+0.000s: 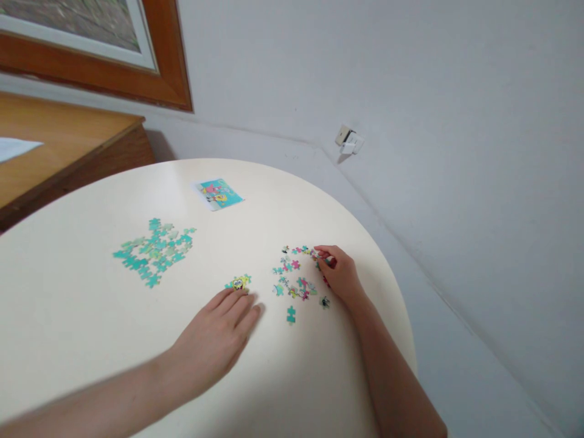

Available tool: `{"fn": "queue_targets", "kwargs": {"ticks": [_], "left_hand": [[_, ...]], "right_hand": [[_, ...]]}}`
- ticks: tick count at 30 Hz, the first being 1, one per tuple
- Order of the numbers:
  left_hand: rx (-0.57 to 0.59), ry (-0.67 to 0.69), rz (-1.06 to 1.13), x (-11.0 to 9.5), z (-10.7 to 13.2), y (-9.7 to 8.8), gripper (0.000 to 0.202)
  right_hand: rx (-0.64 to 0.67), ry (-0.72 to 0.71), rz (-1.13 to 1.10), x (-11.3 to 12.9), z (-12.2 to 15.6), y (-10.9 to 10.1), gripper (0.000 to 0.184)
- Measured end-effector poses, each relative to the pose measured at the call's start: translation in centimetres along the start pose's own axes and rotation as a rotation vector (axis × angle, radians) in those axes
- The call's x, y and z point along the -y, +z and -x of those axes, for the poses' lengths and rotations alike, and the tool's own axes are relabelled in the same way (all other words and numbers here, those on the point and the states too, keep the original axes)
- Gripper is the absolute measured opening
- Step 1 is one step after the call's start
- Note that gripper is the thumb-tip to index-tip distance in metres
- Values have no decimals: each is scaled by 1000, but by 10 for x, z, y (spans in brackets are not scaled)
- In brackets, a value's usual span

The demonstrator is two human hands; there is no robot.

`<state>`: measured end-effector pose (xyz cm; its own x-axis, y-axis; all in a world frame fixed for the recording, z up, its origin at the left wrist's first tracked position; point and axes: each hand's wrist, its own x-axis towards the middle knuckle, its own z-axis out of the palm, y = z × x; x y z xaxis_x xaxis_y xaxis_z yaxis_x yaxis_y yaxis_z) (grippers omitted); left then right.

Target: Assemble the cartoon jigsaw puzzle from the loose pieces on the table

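Head view: Small yellow puzzle section [238, 283] lay on the cream tabletop [91, 340], roughly midway across, well in from the curved right edge. Bright yellow with a printed face, two big round white eyes, teal bits at the ends; near side partly covered by fingers. Long axis ran roughly left to right, right end angled slightly to the far edge; eyes sat side by side along it.

Left hand [215, 337] came in from the near left, palm down, fingers extended and loosely together, nothing clenched; fingertips at the section's near side, couldn't tell if pressing. Right hand [341, 275] reached in along the right edge, forearm pointing to the far edge, wrist bent left, fingers curled, thumb near index over the mixed loose pieces [294, 293]. Couldn't tell whether it gripped one.

Mixed pieces were pink, teal, yellow and white, scattered between the section and the right edge, pointing every which way. One teal piece [291, 314] sat nearest the near edge, long axis running near to far. Teal-green pieces [137, 263] spread toward the left edge; picture card [222, 194] lay near the far edge, slanted.
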<state>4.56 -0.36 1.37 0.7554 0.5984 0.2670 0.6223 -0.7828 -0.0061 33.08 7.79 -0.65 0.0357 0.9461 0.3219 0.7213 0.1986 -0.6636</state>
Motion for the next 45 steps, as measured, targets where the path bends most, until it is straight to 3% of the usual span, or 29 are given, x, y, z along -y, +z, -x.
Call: {"fn": "queue_targets", "kwargs": {"ticks": [11, 17, 21, 27, 31, 35, 45], "left_hand": [[-8, -11, -28, -1, 0, 2, 34], [0, 6, -39, 0, -1, -1, 34], [-4, -7, -35, 0, 0, 1, 36], [-17, -9, -26, -1, 1, 5, 35], [-72, -10, -24, 0, 1, 5, 34], [-37, 22, -17, 1, 1, 5, 33], [-115, -21, 0, 0, 3, 16, 35]], "right_hand": [[-110, -23, 83, 5, 1, 0, 24], [-60, -131, 74, 20, 4, 4, 19], [-21, -212, 38, 23, 4, 6, 6], [-51, -174, 57, 21, 4, 4, 20], [-71, -164, 76, 21, 5, 3, 15], [-56, -161, 88, 21, 4, 4, 12], [-30, -145, 85, 22, 3, 4, 7]]}}
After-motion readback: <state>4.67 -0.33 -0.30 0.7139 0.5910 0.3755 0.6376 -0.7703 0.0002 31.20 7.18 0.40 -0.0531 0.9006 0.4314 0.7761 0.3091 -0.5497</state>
